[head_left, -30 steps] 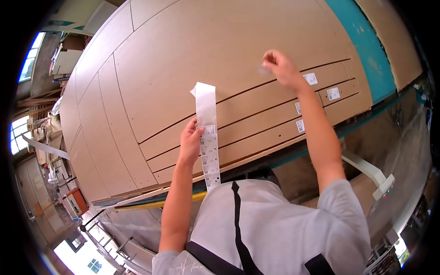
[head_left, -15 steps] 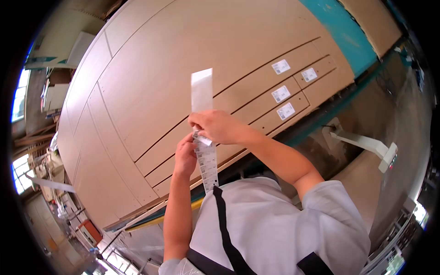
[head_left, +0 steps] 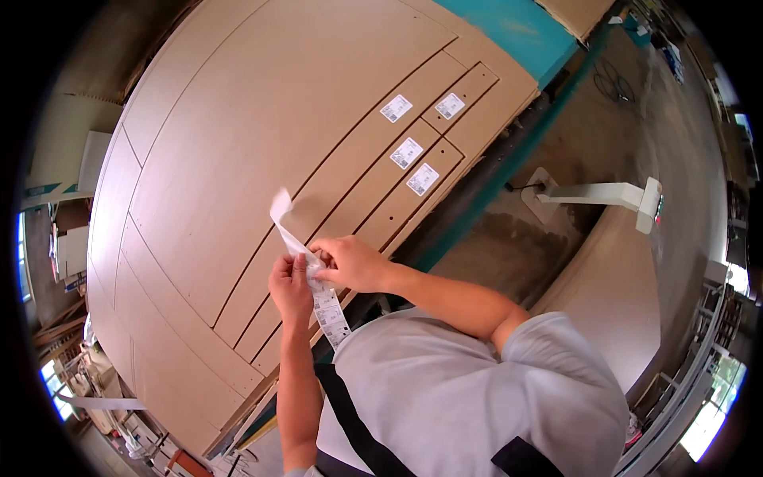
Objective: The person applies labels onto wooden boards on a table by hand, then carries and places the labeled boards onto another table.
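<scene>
A long strip of printed labels (head_left: 330, 315) runs up from my waist to both hands, and its blank white end curls out beyond my fingers over the board. My left hand (head_left: 291, 292) is closed on the strip's left edge, thumb on top. From the right, my right hand (head_left: 354, 264) pinches at the same stretch of strip; whether its fingertips hold a single loose label is hidden. Under the strip lies a large brown board (head_left: 262, 103) cut into panels by dark grooves. Several white labels (head_left: 406, 153) are stuck on the narrow panels to the right.
Right of the board stands a white post-like stand (head_left: 604, 193) with a control head, above a concrete floor (head_left: 509, 246). A teal surface (head_left: 509, 32) borders the board's far right corner. Shelving and stacked material line the left side.
My view has turned and shifted right, so the board and labels appear further left. The strip's blank end has gone from standing straight to bent and curled; my hands remain on the strip.
</scene>
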The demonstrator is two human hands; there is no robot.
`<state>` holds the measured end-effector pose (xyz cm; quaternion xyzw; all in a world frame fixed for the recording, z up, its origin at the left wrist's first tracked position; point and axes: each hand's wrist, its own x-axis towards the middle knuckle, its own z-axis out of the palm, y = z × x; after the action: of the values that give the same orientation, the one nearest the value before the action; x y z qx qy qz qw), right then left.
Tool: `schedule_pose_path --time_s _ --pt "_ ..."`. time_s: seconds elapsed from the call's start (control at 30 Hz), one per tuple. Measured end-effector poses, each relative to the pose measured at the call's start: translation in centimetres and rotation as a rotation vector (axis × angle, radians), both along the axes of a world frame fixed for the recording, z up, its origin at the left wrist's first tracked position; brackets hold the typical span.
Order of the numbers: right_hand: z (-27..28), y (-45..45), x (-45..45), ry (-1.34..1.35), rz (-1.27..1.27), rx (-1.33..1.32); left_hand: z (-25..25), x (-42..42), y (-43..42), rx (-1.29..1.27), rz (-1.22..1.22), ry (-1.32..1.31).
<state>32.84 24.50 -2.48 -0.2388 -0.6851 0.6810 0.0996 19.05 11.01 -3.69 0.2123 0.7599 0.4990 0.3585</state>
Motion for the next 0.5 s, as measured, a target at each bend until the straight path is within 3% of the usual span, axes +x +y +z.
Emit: schedule_pose_path --time_s 0.03,0.1,0.17,0.2,0.27,0.5 --pt "-0.1 0.6 1.0 -0.019 -0.022 0.02 -0.4 0.3 0.0 -0.039 0.042 0.124" --pt "-2.0 2.4 3.3 -0.03 -0.187 0.33 -0.1 0.3 0.0 -0.115 0.1 0.277" --pt "-1.0 5.3 6.3 -0.323 -0.397 0.368 -1.3 -0.4 -0.9 -0.071 0.139 0.204" --pt "-2.3 6.8 7.8 -0.373 -0.511 0.597 -1.9 -1.0 -1.6 -0.03 0.178 0.136" --pt "-2.9 9.5 10.2 -0.505 -0.607 0.766 -2.0 -1.3 -1.9 -0.033 0.174 0.076" --pt "-5.6 12.0 10.8 -0.523 -0.633 0.843 -0.4 -0.2 -0.6 0.055 0.0 0.038"
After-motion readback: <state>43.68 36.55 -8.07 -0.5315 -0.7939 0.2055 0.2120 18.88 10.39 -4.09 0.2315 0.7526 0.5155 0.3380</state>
